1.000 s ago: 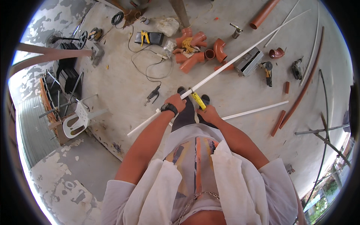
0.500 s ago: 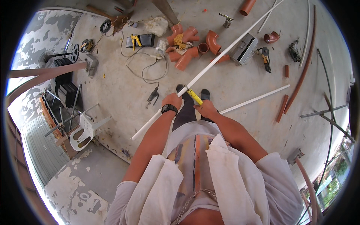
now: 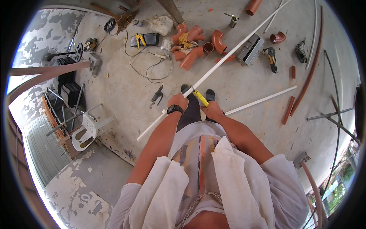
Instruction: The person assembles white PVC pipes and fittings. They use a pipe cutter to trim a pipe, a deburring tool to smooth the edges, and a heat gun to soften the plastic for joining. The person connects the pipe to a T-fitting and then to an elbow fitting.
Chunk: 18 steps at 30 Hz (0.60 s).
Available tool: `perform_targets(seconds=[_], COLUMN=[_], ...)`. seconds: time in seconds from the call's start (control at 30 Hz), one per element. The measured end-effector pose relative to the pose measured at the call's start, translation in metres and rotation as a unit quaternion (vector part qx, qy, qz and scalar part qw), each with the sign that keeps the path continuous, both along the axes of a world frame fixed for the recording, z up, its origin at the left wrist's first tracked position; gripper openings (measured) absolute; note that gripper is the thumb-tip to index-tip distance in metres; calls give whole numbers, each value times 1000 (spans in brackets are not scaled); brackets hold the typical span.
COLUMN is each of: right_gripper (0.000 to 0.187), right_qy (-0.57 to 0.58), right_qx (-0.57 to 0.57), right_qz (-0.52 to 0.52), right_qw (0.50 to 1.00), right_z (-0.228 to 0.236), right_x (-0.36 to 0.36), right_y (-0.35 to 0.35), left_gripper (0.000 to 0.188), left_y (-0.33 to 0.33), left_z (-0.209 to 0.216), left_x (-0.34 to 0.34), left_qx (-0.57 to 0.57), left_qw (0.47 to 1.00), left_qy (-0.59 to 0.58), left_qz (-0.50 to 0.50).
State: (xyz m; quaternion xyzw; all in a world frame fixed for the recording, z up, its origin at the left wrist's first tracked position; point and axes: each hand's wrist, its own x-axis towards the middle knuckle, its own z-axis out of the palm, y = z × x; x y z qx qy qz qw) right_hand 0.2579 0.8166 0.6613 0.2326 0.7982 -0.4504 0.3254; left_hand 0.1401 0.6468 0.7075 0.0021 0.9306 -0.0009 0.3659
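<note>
A long white pipe runs diagonally from the lower left to the far upper right. My left hand, a black watch at its wrist, is closed around the pipe. A small white bump shows on the pipe's line just below that hand; I cannot tell what it is. To the right, my right hand is wrapped round the yellow handle of a pipe cutter. The cutter's dark head meets the pipe just beyond my left hand. Its jaw is too small to make out.
Orange pipe fittings lie ahead beside a grey metal toolbox. A corded tool is on the floor to the left, near a white plastic chair. Another white pipe and an angle grinder lie to the right.
The whole view has shifted slightly. The small white bump now shows just below my left hand. Both hands keep their grips, and the cutter stays at the pipe.
</note>
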Motion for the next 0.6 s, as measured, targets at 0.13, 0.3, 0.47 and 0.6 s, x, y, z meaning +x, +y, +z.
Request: perform_targets(seconds=[0.13,0.3,0.47,0.6], right_gripper=[53,53,47,42], right_qy=[19,53,82,59], right_qx=[4,-29,-66,-105], right_qz=[10,-15,-42,-56], right_qw=[1000,998,994,991], right_z=[-3,-1,9,43], right_x=[4,14,34,42], right_y=[2,11,21,28], left_gripper=[46,60,75,74], left_y=[-3,2,10,-7], left_z=[0,16,52,37], left_x=[7,11,7,3], left_qx=[22,52,124,249], left_qw=[1000,998,992,960], left_qy=[18,33,-17,-119], left_qz=[11,-10,2,36])
